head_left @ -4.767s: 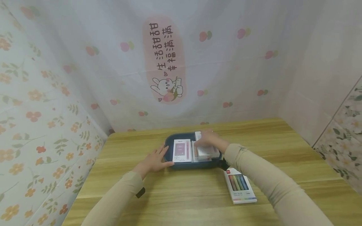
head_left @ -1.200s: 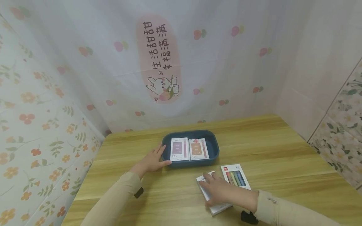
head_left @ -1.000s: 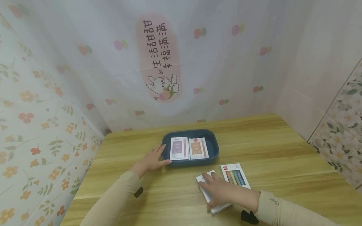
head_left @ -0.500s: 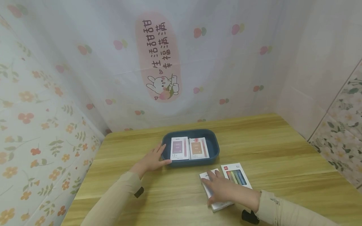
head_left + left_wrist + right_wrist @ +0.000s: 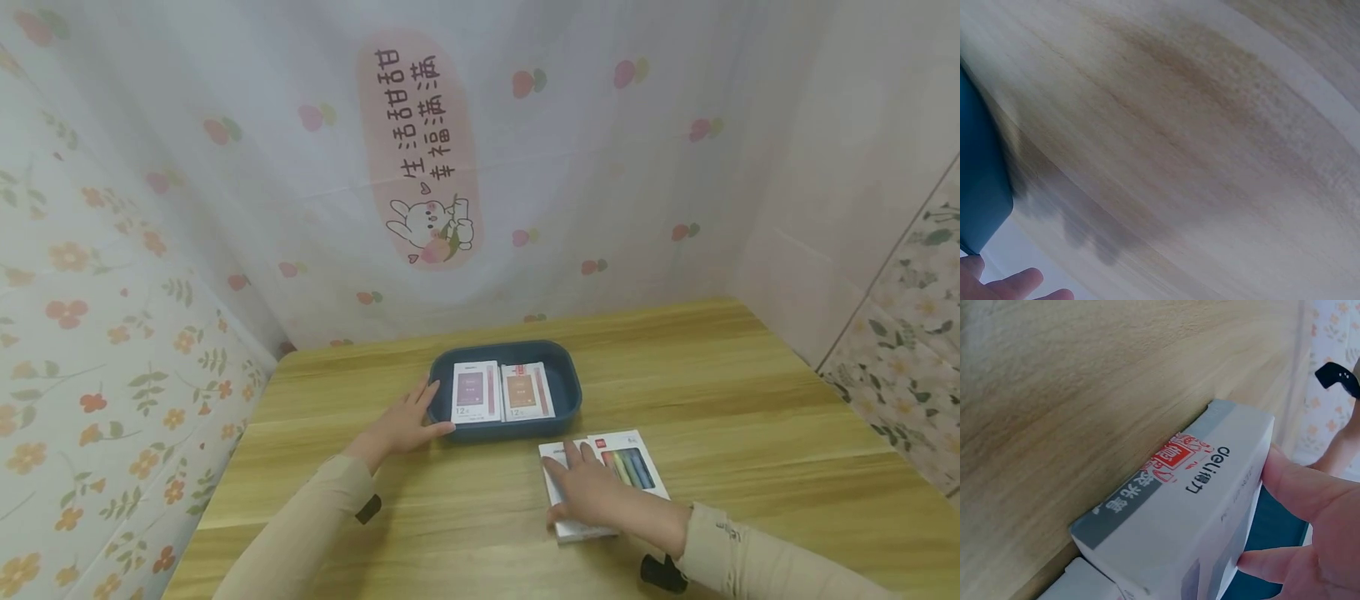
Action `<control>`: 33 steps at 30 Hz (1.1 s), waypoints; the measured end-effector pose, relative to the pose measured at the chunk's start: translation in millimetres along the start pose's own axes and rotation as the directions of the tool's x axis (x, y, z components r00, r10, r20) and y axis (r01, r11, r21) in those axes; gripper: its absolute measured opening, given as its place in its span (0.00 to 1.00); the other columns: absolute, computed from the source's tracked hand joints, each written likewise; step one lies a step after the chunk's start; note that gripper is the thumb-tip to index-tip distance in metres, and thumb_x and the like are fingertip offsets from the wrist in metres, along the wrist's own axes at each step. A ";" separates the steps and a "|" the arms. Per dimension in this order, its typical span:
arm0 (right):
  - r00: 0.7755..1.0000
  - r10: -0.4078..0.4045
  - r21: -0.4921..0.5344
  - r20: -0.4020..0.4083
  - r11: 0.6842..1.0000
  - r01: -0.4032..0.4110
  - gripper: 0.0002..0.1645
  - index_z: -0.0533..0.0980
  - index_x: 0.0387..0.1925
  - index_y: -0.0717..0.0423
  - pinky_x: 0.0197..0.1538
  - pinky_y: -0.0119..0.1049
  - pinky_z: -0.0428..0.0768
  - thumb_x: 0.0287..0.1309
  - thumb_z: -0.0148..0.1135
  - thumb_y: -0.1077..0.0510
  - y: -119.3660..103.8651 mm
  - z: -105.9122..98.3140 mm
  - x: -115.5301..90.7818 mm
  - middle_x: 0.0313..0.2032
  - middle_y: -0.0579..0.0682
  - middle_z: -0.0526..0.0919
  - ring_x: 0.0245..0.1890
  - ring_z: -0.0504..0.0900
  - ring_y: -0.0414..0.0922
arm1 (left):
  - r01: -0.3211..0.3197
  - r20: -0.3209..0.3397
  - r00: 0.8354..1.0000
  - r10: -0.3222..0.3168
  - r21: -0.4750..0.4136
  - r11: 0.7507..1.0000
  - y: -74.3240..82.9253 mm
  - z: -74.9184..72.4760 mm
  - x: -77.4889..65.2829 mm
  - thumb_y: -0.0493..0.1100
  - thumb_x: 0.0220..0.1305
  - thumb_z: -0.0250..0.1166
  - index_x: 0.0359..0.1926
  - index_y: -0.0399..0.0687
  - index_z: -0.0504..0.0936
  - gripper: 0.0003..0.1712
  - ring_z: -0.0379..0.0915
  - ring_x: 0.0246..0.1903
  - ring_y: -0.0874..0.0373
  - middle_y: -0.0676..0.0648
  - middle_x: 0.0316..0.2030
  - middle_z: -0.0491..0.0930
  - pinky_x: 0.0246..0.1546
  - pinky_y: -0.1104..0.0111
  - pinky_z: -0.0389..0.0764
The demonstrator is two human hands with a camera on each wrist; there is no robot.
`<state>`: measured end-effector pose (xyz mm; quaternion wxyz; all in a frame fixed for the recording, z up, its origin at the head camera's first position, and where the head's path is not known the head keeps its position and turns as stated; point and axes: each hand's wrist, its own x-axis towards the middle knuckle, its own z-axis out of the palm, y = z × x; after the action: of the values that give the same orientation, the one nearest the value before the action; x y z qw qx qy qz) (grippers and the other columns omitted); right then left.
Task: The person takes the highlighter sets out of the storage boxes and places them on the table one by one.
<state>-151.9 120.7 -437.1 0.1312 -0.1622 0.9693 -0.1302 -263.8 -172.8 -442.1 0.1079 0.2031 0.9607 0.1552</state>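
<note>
My right hand (image 5: 588, 492) lies over a white highlighter box (image 5: 577, 531) flat on the table, its thumb and fingers gripping the sides. In the right wrist view, that highlighter box shows black lettering and a red mark on its end. Tight against its right side is a white box with a window (image 5: 626, 469) showing coloured sticks. My left hand (image 5: 401, 422) rests on the left end of a dark blue bin (image 5: 506, 432), fingers spread and thumb on the front rim. Inside the bin lie a purple-labelled box (image 5: 472, 390) and an orange-labelled box (image 5: 522, 387), side by side.
The wooden table (image 5: 360, 533) reaches back to a printed white curtain (image 5: 585, 167). A floral curtain (image 5: 82, 358) borders the left side. Several objects share the middle of the table: the bin at the back, the two boxes in front and to its right.
Earlier my right hand was over boxes in the bin; the highlighter box then lay tilted on the table. It has since slid right and away, straightening against the windowed box. My left hand stayed put.
</note>
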 end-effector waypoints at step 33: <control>0.997 0.002 0.001 -0.079 1.000 -0.002 0.41 0.70 0.56 0.62 0.54 0.67 0.61 0.45 0.67 0.41 5.6 -2.4 0.8 0.61 0.74 0.59 0.60 0.57 0.72 | 0.005 0.006 1.000 -0.005 -0.004 1.000 -1.3 0.3 0.1 0.70 0.57 0.51 0.71 0.47 0.45 0.52 0.47 0.64 0.32 0.40 0.71 0.37 0.60 0.42 0.55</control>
<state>-154.8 126.1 -436.7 0.0927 -0.1558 0.9739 -0.1367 -264.3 -173.7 -442.9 0.1117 0.2010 0.9606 0.1563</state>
